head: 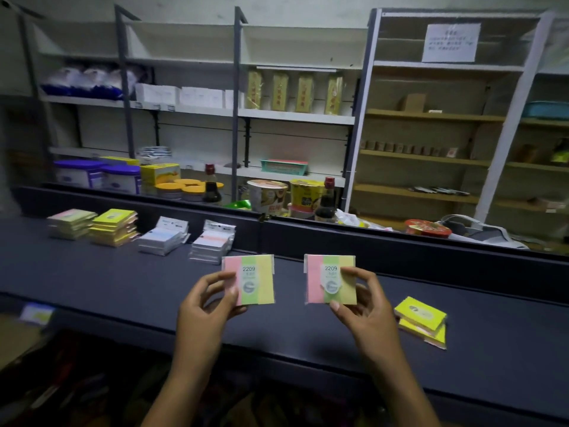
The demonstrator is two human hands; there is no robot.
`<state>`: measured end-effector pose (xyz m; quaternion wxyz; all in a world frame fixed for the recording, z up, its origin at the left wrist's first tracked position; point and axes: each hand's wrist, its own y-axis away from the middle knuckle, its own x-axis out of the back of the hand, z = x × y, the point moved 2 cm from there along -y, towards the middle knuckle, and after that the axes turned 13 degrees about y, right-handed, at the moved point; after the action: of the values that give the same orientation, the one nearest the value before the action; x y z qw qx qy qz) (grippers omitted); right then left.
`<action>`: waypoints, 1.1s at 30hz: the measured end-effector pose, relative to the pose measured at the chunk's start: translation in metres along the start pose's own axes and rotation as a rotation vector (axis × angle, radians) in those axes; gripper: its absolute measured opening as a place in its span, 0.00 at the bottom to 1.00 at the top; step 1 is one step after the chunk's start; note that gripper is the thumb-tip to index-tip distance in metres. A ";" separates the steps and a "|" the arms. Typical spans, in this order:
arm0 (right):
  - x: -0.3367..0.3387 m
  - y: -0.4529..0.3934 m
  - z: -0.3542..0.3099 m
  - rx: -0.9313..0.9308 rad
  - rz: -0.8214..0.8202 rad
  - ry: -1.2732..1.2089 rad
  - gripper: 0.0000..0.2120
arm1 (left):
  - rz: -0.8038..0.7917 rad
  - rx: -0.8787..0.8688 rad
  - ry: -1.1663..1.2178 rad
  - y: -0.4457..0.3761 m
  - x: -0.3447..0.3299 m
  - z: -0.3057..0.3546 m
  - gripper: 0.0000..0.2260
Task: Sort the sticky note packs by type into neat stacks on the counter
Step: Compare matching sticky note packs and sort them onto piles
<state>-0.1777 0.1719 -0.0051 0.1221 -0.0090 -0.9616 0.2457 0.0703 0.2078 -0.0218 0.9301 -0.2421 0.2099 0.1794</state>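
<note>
Two tri-colour packs: left grip (215, 298) pinches left pack (248, 279), right grip (360, 295) pinches right pack (331, 278), above tabletop (123, 282). Judged light, stiff, film-slick; hold by edges.

Two matching tri-colour packs held up, sorted stacks beyond

The left hand (207, 298) pinches one pink-green-yellow "2209" pack (253, 280); the right hand (362, 300) pinches its twin (330, 278). Four stacks (138, 231) sit far left beyond the hands; two loose yellow packs (421, 320) lie just right.
</note>
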 end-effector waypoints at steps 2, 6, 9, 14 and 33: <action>-0.024 0.011 -0.015 0.007 -0.021 -0.016 0.24 | -0.009 -0.002 -0.019 0.009 0.022 0.023 0.08; -0.070 0.031 -0.042 0.016 -0.069 -0.027 0.22 | -0.006 -0.023 -0.054 0.023 0.067 0.068 0.11; -0.102 0.043 -0.058 0.026 -0.107 -0.040 0.21 | 0.001 -0.053 -0.065 0.029 0.099 0.095 0.14; -0.154 0.048 -0.077 0.050 -0.150 -0.064 0.21 | 0.028 -0.090 -0.112 0.026 0.143 0.125 0.18; -0.334 -0.076 -0.070 0.118 -0.322 -0.187 0.19 | 0.155 -0.175 -0.277 -0.117 0.261 0.137 0.25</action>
<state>0.1662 0.1126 0.0133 0.0702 0.1750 -0.9417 0.2786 0.3840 0.2447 0.0061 0.9090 -0.2780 0.0815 0.2997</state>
